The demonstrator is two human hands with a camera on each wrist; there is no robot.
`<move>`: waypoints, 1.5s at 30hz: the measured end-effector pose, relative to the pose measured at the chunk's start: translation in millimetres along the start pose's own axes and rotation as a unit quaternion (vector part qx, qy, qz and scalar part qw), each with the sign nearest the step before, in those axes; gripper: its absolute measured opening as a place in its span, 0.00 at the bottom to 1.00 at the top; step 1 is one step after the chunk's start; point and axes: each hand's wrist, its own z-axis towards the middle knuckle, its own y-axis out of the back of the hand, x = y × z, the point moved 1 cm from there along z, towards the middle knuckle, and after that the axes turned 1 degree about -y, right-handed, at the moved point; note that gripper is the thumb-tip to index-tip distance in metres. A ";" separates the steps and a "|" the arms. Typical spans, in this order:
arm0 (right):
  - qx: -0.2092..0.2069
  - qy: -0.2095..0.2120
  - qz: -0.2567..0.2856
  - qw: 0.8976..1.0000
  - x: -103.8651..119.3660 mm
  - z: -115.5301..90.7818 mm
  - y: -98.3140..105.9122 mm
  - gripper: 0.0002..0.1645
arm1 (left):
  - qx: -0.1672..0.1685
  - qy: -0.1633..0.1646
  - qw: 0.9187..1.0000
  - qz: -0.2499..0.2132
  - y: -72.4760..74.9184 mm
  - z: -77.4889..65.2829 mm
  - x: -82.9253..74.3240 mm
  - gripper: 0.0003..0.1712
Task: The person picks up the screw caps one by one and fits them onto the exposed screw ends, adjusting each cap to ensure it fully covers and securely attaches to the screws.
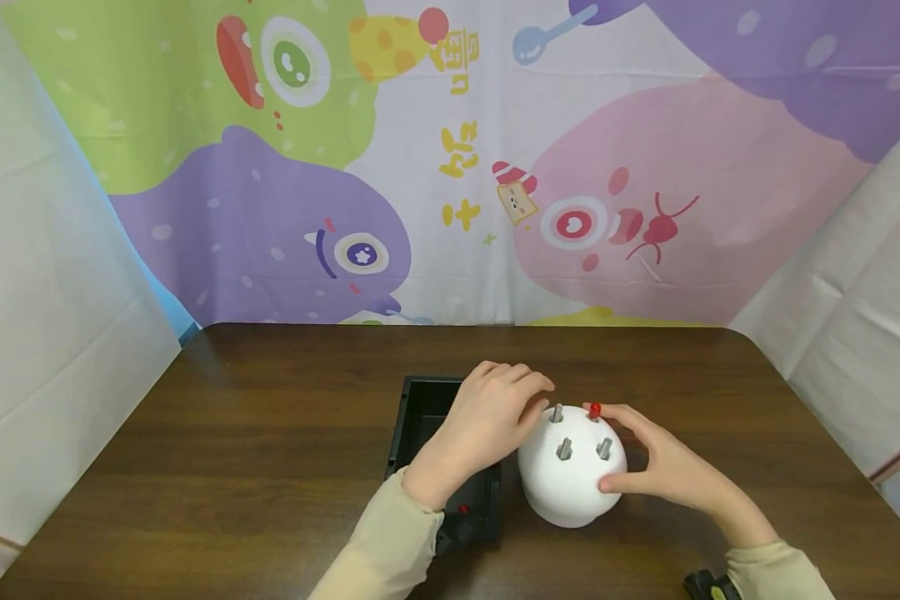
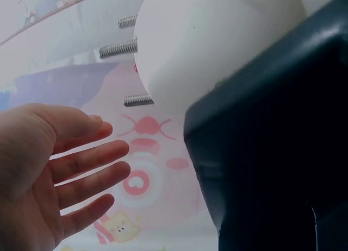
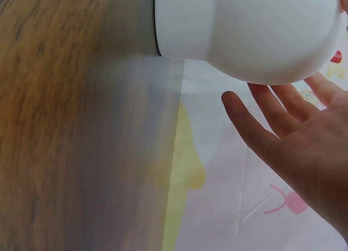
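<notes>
A white rounded dome [image 1: 570,492] stands on the table with several threaded metal studs [image 1: 565,450] sticking up from its top. A small red cap [image 1: 595,410] sits on the far right stud. My right hand [image 1: 663,458] holds the dome's right side, thumb in front and index finger at the back near the red cap. In the right wrist view its fingers [image 3: 272,107] spread along the curved wall. My left hand [image 1: 495,408] hovers at the dome's upper left with nothing in it, fingers loosely bent and apart from the studs.
A black tray [image 1: 396,433] lies left of the dome, partly under my left forearm. Inside its near end is a small red piece [image 1: 463,508]. A dark strapped device [image 1: 708,586] is at my right wrist. A patterned cloth [image 1: 450,275] hangs behind the table.
</notes>
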 end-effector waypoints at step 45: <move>-0.005 0.014 -0.008 1.000 -3.6 1.2 -1.8 0.46 | 0.054 0.138 0.988 0.029 -12.7 -26.1 41.7 0.04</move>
